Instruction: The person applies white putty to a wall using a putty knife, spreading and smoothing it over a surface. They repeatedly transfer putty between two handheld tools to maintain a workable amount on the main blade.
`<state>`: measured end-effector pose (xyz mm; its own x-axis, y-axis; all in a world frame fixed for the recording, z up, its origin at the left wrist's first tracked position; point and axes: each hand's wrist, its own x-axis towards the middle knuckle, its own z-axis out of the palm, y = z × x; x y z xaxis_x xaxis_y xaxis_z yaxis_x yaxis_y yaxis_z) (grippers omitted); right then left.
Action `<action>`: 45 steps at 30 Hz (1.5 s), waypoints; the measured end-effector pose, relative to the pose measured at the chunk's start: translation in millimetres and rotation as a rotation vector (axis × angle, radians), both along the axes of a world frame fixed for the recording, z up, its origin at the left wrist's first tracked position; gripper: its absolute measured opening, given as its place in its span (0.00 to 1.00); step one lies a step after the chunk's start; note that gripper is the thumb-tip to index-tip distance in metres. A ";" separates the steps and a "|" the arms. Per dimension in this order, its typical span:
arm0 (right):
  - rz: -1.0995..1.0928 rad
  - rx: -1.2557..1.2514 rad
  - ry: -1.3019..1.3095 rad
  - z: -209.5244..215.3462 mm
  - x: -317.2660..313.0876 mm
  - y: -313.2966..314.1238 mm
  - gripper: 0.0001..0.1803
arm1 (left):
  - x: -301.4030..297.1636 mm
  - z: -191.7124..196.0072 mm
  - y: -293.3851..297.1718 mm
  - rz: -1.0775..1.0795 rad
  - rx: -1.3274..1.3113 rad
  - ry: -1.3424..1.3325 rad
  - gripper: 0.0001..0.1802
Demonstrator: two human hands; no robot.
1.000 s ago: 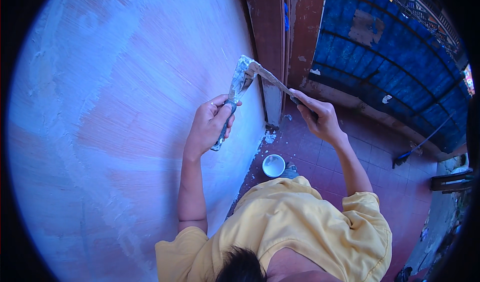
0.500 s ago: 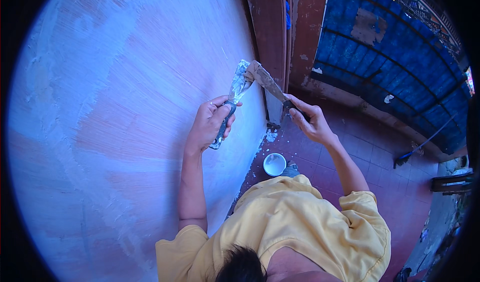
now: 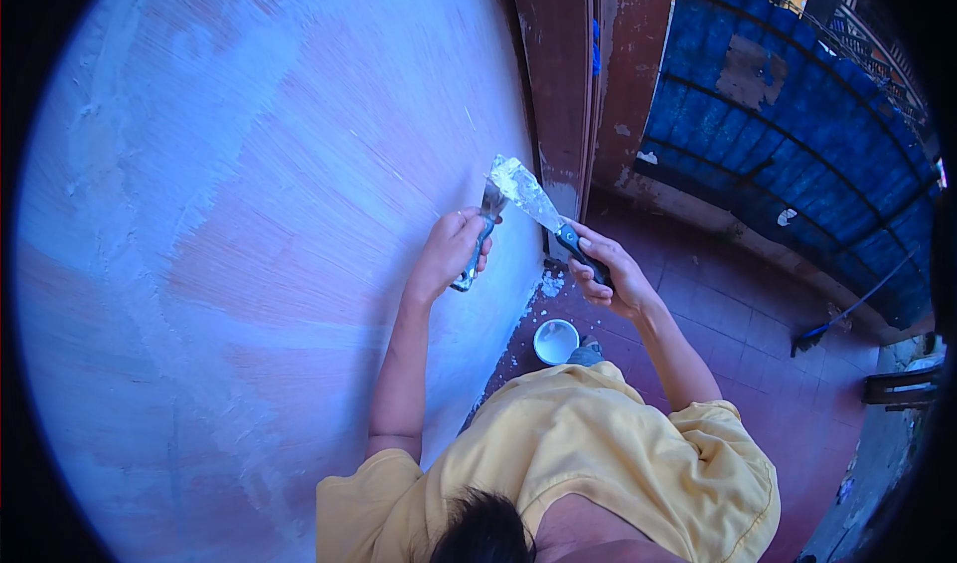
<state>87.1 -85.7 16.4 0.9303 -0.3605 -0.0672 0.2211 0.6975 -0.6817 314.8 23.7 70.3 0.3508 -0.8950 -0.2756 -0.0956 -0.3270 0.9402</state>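
Observation:
My left hand [image 3: 454,254] is closed round the dark handle of a putty knife [image 3: 493,200], its blade pointing up and away from me. In my right hand [image 3: 615,269] is a second putty knife [image 3: 538,204] with a black handle, its blade slanting up to the left. White putty [image 3: 510,177] coats that blade, thickest at its tip. The two blades meet or overlap near their tips, in front of the pale, streaked wall [image 3: 299,264] on my left. Whether the metal edges touch is hidden by the putty.
A white bucket [image 3: 556,342] stands on the red tiled floor [image 3: 698,314] by my foot, with white spatters near the wall's base. Beyond are a brown door frame [image 3: 563,74] and a blue sheet-covered gate [image 3: 778,114]. A broom [image 3: 812,337] leans at the right.
My right hand has turned its putty knife, so the putty-covered face of the blade now shows. Both hands sit slightly lower in view, and the left has shifted right.

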 end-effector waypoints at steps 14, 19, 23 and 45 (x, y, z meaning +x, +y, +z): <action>-0.083 -0.300 -0.665 262.3 88.5 -71.3 0.28 | 34.5 -11.1 33.7 -0.244 -0.006 0.086 0.17; -0.295 -0.527 -0.822 382.4 123.4 -103.0 0.24 | 33.4 1.5 41.3 -0.286 -0.014 0.086 0.17; -0.415 -0.564 -0.919 455.2 153.7 -119.4 0.25 | 32.5 5.2 39.7 -0.275 -0.027 0.123 0.17; -1.464 -1.586 -0.097 601.7 237.3 -185.8 0.30 | 37.9 -19.9 25.2 -0.281 -0.077 0.294 0.17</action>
<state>324.3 -271.5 618.1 -0.0083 -0.3212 0.9470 -0.0115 -0.9469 -0.3213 352.7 48.9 50.5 0.0067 -0.9666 -0.2562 0.1049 -0.2541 0.9615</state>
